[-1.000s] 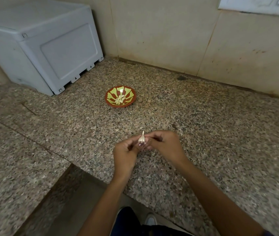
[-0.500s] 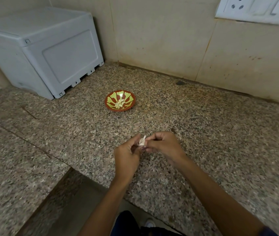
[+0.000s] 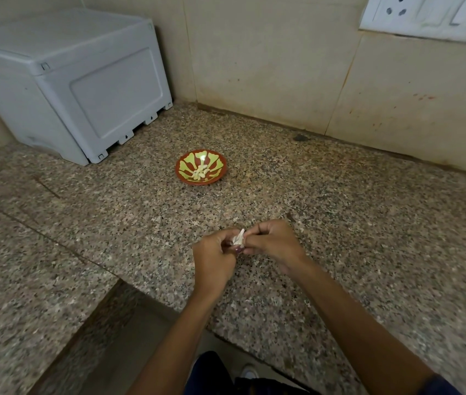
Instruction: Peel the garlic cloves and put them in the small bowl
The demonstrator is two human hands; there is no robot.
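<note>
A small red bowl with a green pattern sits on the granite counter and holds several peeled garlic cloves. Closer to me, above the counter, my left hand and my right hand meet, fingers curled. Between their fingertips they pinch a garlic piece with white papery skin and a purplish base. Most of the garlic is hidden by the fingers.
A large grey plastic box stands at the back left corner of the granite counter. Tiled walls close the back, with a white switch plate at the top right. The counter's front edge steps down below my arms.
The garlic's tip has tilted and sunk lower between my fingers, and the fingers have closed in tighter around it. The camera has tipped up a little.
</note>
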